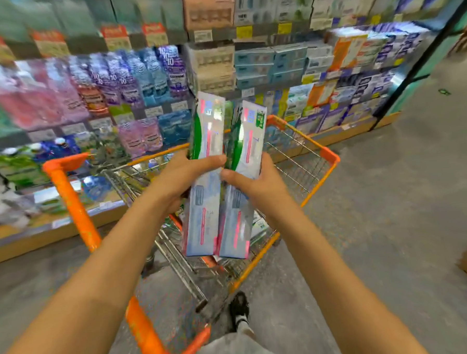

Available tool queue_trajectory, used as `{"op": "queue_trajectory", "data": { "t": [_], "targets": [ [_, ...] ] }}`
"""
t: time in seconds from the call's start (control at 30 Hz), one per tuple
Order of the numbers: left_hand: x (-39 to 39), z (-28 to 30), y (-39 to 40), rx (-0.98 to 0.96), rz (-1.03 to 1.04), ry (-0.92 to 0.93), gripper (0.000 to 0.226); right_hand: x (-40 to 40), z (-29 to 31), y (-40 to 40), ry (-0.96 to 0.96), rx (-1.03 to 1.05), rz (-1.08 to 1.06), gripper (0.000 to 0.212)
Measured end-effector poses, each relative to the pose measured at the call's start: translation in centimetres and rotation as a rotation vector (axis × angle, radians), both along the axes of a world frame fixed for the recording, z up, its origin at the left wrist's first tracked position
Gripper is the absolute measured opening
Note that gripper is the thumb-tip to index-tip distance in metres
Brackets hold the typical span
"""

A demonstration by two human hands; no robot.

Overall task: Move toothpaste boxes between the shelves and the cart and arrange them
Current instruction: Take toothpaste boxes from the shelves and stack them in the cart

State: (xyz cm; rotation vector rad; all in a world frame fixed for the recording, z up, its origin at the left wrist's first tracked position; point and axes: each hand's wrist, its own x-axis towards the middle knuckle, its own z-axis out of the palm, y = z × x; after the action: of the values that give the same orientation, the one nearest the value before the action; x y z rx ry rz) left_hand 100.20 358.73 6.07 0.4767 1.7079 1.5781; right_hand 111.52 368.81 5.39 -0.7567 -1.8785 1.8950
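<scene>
Bare forearms reach out over an orange-framed cart (331, 156) in a shop aisle. Left hand (185, 176) grips one long toothpaste box (204, 178); right hand (254, 182) grips a second box (241, 187) just beside it, both held lengthwise above the wire basket. Shelves (211, 36) of mouthwash bottles (151, 78) and stacked cartons stand beyond, blurred.

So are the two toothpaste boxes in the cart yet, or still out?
Out. Both toothpaste boxes are held above the cart, one gripped in the left hand, the other in the right hand.
</scene>
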Motion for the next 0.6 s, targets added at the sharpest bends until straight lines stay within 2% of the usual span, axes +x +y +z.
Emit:
{"op": "queue_trajectory", "data": {
  "t": [0.07,0.2,0.33,0.4,0.5,0.57,0.6],
  "targets": [
    [-1.1,-1.4,0.7,-0.046,0.078,-0.057,0.019,-1.2,-1.7,1.9,-0.050,-0.023,-0.046,0.065],
    [-4.1,-3.2,2.6,-0.110,0.212,-0.109,0.042,-3.9,-7.2,7.2,-0.175,-0.194,-0.158,0.067],
    [-7.2,-4.0,5.5,-0.138,0.273,-0.143,0.017,-6.9,-13.7,10.6,-0.384,-0.421,-0.261,0.080],
    [-8.5,-4.8,7.0,-0.155,0.281,-0.137,0.020,-8.4,-17.5,10.8,-0.480,-0.483,-0.273,0.087],
    [-9.9,-6.8,8.3,-0.202,0.274,-0.142,0.056,-10.3,-24.2,10.7,-0.557,-0.653,-0.350,0.094],
    [-10.8,-8.1,8.5,-0.261,0.269,-0.169,0.086,-11.1,-26.2,10.0,-0.612,-0.738,-0.425,0.101],
    [-11.1,-8.8,8.4,-0.277,0.272,-0.187,0.093,-11.4,-27.4,9.6,-0.666,-0.764,-0.446,0.104]
  ]
}}
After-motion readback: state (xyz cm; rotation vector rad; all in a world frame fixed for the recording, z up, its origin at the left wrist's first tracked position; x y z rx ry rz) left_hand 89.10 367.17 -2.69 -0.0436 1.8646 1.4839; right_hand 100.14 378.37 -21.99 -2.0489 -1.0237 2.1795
